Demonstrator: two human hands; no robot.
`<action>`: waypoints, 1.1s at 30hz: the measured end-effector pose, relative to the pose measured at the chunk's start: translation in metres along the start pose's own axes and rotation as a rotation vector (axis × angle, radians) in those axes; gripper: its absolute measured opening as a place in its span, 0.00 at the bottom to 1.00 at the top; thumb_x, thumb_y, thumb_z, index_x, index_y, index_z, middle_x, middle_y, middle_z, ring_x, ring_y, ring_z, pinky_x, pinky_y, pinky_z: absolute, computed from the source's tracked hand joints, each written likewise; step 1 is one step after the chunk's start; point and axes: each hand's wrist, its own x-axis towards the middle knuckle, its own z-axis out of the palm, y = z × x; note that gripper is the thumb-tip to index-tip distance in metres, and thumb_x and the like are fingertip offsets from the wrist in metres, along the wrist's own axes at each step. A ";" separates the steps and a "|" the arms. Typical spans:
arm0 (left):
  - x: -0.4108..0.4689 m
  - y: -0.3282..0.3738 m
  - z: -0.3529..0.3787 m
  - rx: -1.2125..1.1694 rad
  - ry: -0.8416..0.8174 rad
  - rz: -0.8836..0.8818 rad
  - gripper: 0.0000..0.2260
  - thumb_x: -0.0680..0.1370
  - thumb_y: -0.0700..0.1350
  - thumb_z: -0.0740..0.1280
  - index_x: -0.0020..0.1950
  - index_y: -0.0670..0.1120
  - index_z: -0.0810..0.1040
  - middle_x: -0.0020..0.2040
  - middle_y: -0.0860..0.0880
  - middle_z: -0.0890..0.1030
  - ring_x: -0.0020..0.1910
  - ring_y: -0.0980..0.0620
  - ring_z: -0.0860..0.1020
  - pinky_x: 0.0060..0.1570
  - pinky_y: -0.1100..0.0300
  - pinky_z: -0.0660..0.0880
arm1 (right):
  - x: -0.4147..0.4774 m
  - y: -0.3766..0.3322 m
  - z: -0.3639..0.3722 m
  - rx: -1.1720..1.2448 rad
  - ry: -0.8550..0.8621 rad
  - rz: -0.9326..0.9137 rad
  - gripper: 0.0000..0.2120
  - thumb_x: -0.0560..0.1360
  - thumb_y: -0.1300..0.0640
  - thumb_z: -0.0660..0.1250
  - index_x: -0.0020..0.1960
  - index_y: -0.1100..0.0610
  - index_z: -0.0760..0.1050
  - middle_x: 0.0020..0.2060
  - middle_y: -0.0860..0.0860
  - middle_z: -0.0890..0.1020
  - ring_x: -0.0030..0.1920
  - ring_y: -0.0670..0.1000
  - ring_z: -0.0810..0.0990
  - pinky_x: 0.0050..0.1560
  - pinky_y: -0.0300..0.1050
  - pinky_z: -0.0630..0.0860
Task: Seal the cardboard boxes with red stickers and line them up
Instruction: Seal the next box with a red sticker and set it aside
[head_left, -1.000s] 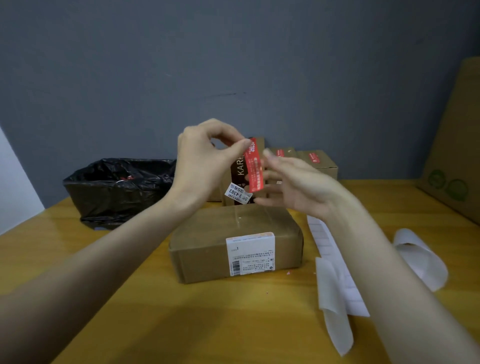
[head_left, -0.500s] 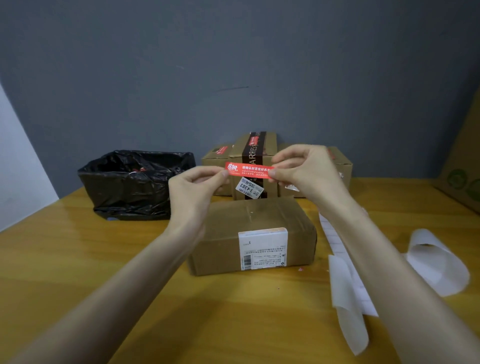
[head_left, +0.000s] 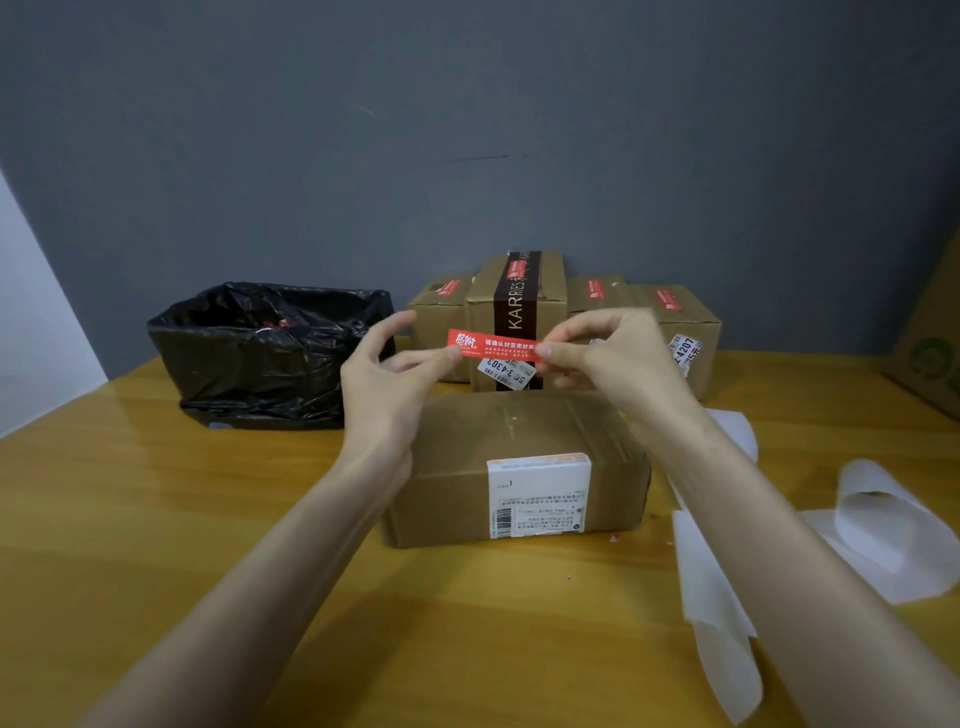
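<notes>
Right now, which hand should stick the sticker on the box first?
Probably the right hand. Both pinch the sticker by its ends, but the right end hangs nearer the middle seam of the box, while the left hand sits by its left edge.

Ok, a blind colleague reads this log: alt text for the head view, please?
The left hand and right hand pinch the ends of a red sticker above a cardboard box on a table. Stickered boxes stand behind; a black bag sits left, white backing paper right.
</notes>
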 end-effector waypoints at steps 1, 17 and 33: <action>0.000 0.000 -0.001 0.018 -0.020 0.008 0.14 0.72 0.42 0.72 0.56 0.51 0.77 0.40 0.54 0.84 0.41 0.65 0.80 0.50 0.67 0.73 | 0.000 0.000 -0.001 -0.010 -0.023 0.016 0.06 0.70 0.60 0.73 0.35 0.55 0.80 0.39 0.53 0.84 0.43 0.50 0.83 0.42 0.46 0.81; 0.009 0.006 -0.012 0.358 -0.184 0.055 0.03 0.72 0.47 0.72 0.41 0.49 0.83 0.40 0.57 0.78 0.46 0.58 0.76 0.47 0.61 0.74 | 0.003 0.001 -0.009 -0.121 -0.107 0.097 0.07 0.69 0.59 0.74 0.34 0.52 0.79 0.39 0.47 0.80 0.47 0.48 0.76 0.47 0.45 0.72; 0.021 -0.020 -0.009 0.690 -0.312 -0.041 0.07 0.73 0.48 0.71 0.35 0.51 0.81 0.41 0.52 0.80 0.53 0.47 0.77 0.60 0.41 0.70 | 0.008 0.021 0.008 -0.484 -0.154 0.174 0.22 0.72 0.56 0.71 0.61 0.58 0.67 0.54 0.55 0.77 0.56 0.54 0.76 0.54 0.48 0.74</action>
